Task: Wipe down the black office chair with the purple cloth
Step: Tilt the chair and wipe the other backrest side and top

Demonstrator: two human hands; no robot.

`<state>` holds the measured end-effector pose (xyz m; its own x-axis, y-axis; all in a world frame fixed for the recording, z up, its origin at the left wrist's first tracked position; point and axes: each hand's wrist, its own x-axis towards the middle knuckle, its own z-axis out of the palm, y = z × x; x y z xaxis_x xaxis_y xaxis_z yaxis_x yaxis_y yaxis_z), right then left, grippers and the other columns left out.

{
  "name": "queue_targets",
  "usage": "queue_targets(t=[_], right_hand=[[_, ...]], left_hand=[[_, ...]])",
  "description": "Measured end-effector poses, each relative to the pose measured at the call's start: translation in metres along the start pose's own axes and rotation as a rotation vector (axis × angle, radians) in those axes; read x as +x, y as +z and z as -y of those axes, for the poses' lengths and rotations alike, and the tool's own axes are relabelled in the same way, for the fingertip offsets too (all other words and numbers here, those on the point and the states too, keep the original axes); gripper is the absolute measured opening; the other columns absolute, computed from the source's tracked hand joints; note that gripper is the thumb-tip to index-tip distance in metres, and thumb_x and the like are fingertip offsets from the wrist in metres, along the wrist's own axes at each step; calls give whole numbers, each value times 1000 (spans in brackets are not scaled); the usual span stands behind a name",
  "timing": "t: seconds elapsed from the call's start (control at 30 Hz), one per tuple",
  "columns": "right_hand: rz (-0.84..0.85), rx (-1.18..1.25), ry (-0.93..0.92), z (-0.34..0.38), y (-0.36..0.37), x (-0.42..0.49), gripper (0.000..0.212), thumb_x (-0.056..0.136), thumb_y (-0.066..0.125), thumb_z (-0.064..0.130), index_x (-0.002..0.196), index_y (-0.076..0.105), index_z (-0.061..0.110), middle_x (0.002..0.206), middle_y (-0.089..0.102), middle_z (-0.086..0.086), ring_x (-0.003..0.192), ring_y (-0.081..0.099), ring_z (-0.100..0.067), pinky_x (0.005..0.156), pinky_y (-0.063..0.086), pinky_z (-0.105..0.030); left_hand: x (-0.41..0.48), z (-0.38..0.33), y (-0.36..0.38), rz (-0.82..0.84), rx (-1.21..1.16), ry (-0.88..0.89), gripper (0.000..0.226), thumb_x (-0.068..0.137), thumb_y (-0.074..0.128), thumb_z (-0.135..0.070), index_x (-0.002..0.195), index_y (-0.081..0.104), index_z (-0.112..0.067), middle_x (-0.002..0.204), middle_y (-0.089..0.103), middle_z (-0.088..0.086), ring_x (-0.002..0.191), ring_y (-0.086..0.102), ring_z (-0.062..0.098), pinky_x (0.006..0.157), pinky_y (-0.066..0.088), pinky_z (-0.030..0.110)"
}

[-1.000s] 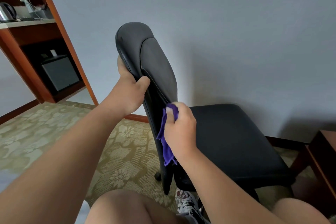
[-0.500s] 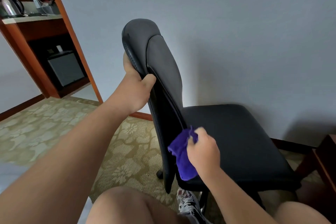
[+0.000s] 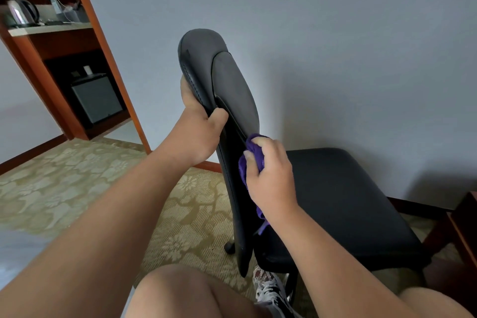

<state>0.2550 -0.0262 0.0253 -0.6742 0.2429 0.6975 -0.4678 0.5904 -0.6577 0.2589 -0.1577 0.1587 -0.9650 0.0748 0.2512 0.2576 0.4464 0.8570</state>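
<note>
The right-hand grip (image 3: 273, 175), clenched round the bunched purple cloth (image 3: 251, 160), has risen from the foot of the backrest to its middle in the last half second. That reads as a return stroke. Wiping of the black padded office chair (image 3: 232, 80) is under way, and I judge the seat still outstanding. The left-hand grip (image 3: 201, 126) clasps the backrest's rear edge, steadying it. The cloth lies pressed between the right fingers and the backrest's side edge.
</note>
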Motion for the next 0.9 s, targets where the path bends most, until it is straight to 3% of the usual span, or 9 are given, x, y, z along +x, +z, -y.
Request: queue_targets(t=[0.13, 0.23, 0.33, 0.53, 0.67, 0.8, 0.9], right_hand=[[108, -140, 76, -21, -8, -11, 30, 95, 62, 23, 124, 59, 15, 116, 59, 1, 101, 59, -17, 80, 56, -31], [136, -133, 149, -25, -13, -9, 30, 90, 66, 25, 118, 62, 16, 107, 59, 5, 92, 58, -14, 76, 56, -36], [131, -125, 58, -21, -14, 0, 25, 86, 70, 18, 110, 66, 12, 102, 63, 1, 86, 60, -18, 73, 57, -39], [104, -79, -159, -5, -9, 32, 28, 83, 71, 14, 111, 66, 11, 102, 62, -3, 89, 60, -23, 72, 54, -34], [92, -8, -18, -17, -3, 20, 31, 87, 70, 21, 115, 61, 14, 110, 59, 4, 92, 59, -16, 74, 56, -37], [187, -35, 121, -35, -10, -1, 34, 88, 68, 24, 120, 57, 18, 108, 55, 13, 91, 57, -8, 80, 56, -37], [248, -98, 90, -36, -19, 5, 34, 87, 70, 24, 119, 60, 18, 104, 55, 13, 89, 58, -11, 80, 55, -36]], left_hand=[[2, 2, 0, -14, 1, 14, 80, 101, 44, -18, 155, -11, -38, 112, 65, 3, 98, 70, 29, 85, 60, 47], [0, 0, 1, -10, 6, 8, 80, 101, 44, -18, 155, -11, -38, 115, 65, 12, 99, 68, 35, 82, 60, 47], [-2, -2, 1, -7, -7, 2, 80, 101, 44, -16, 155, -10, -38, 118, 63, 19, 101, 66, 40, 81, 59, 51], [0, 0, 2, -11, -12, 13, 80, 101, 44, -15, 155, -11, -37, 108, 66, 16, 94, 68, 37, 79, 59, 51], [2, 2, 0, -8, -29, 17, 81, 101, 45, -16, 155, -11, -38, 111, 66, 13, 96, 69, 35, 83, 60, 51], [1, 1, -2, -8, -24, 35, 80, 102, 44, -16, 155, -11, -39, 107, 64, 3, 91, 70, 26, 80, 61, 35], [0, 1, -2, -10, -12, 44, 80, 102, 44, -17, 155, -12, -38, 102, 64, 2, 81, 68, 19, 77, 61, 35]])
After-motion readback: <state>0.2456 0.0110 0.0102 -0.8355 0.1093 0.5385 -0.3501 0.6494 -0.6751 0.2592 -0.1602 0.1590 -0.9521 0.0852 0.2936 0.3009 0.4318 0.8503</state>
